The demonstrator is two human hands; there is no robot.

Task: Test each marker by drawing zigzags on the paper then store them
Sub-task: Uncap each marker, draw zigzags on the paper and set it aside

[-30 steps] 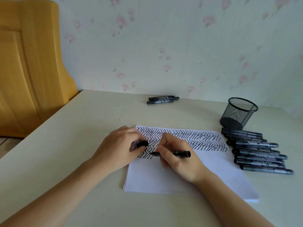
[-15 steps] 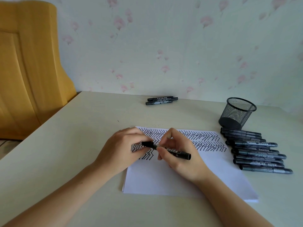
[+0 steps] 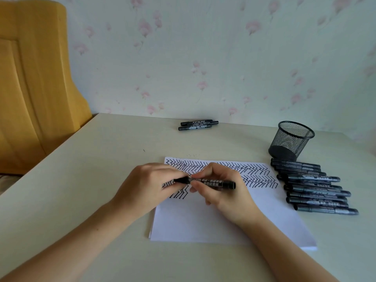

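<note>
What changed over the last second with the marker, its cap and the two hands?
The left hand brought the cap onto the marker, which the right hand lifted off the paper and turned level; both hands now grip it, capped. The marker row, the mesh cup and the far pair of markers stayed put.

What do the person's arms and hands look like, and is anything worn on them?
Both forearms are bare: no sleeves reach into view. The left hand and the right hand show no gloves, rings, watch or bracelet. The nails that show look short and unpainted.
</note>
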